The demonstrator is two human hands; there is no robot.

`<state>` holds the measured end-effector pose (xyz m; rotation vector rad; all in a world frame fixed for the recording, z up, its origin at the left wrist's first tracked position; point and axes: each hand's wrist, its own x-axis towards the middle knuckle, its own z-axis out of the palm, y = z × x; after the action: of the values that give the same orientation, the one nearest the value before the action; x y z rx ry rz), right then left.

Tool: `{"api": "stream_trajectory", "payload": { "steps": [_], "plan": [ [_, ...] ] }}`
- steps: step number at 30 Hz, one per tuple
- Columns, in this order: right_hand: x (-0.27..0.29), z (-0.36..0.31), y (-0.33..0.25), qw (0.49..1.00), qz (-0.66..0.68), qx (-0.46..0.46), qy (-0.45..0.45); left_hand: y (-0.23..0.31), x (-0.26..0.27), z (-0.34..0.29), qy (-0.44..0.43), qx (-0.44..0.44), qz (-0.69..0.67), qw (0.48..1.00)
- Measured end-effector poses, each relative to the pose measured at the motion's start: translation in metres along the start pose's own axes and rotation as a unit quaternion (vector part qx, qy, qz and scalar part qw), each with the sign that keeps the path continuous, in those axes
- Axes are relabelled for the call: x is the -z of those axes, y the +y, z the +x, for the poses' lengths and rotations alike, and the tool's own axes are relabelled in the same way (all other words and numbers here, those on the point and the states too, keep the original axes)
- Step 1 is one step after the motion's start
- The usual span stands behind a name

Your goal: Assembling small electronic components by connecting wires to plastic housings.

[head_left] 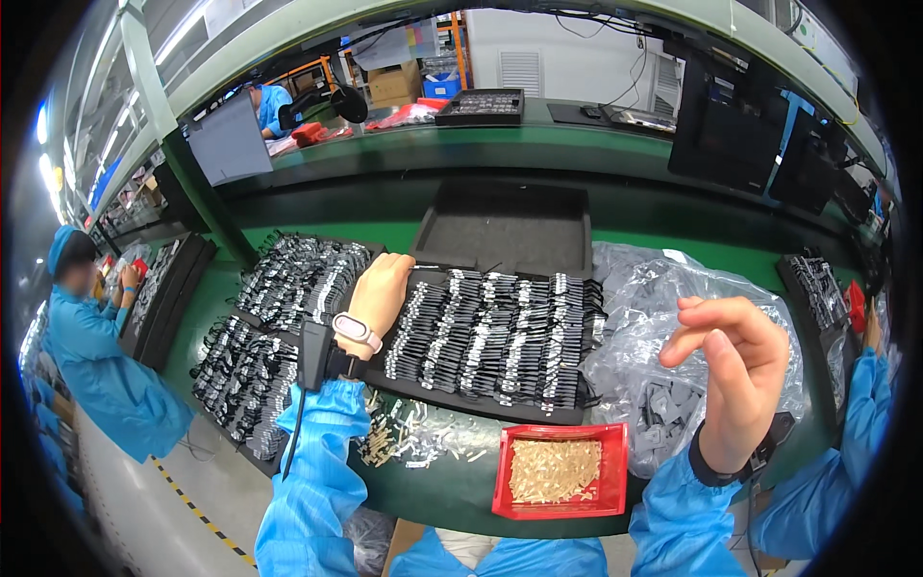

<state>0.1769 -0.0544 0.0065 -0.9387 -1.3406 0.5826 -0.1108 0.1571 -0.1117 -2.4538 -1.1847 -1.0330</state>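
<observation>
My left hand (380, 293) reaches to the far left corner of the middle black tray (500, 409), its fingers closed. A thin dark piece (435, 266) lies right at the fingertips; whether they grip it cannot be made out. Rows of small black-and-silver cabled parts (500, 337) fill this tray. My right hand (740, 361) is raised over a clear plastic bag (625, 327), fingers curved and apart, holding nothing. Loose grey pieces (668, 409) show in or under the bag. Close to me, a red bin (505, 481) holds many small pale-gold strips (556, 471).
More trays of cabled parts (250, 375) stand at the left. Silver and gold strips (413, 433) lie scattered on the green bench. An empty black tray (505, 226) rests behind the middle one. A co-worker (106, 327) stands left; another blue sleeve (827, 500) shows right.
</observation>
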Motion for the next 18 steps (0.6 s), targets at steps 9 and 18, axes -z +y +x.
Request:
{"api": "stream_trajectory", "payload": {
  "steps": [9,18],
  "plan": [
    [0.005,0.001,0.001,0.998,-0.043,0.038,-0.014,-0.008,-0.018,0.000,-0.079,0.067,-0.038,0.994],
    [0.002,0.002,0.004,0.999,-0.036,0.027,-0.020,-0.011,-0.016,0.000,-0.119,0.048,-0.060,0.990]
  ]
}}
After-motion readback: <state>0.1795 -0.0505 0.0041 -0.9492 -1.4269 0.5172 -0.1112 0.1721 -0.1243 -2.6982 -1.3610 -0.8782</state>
